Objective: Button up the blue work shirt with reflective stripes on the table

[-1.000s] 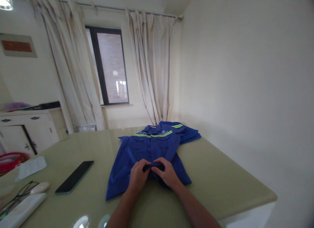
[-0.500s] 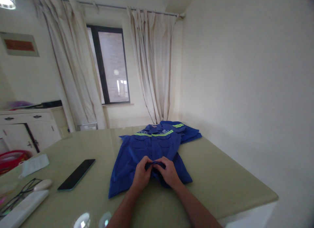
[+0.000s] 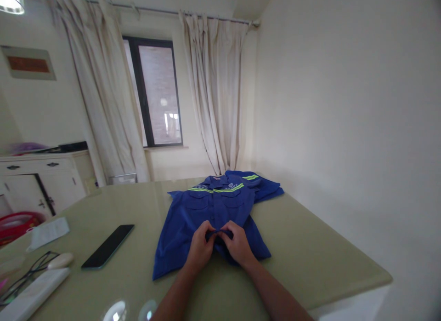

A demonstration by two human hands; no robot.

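Observation:
A blue short-sleeved work shirt (image 3: 182,229) with yellow-green reflective stripes lies front up on the table, its collar toward the window. My left hand (image 3: 201,245) pinches the front placket near the lower hem. From the other side, my right hand (image 3: 237,243) pinches the same edge, the fingertips of both hands nearly meeting. The cloth is lifted and bunched between them, and any button there is hidden by the fingers. More folded blue clothing (image 3: 267,187) with a reflective stripe lies behind the shirt's right shoulder.
On the pale green table (image 3: 296,247), a black phone (image 3: 108,246) lies left of the shirt. Farther left are glasses (image 3: 31,272), a computer mouse (image 3: 60,260), a white long object (image 3: 34,295) and a paper sheet (image 3: 50,232). A wall (image 3: 344,128) borders the table's right side.
Both hands stay at the placket with only slight finger movement. The shirt keeps its place.

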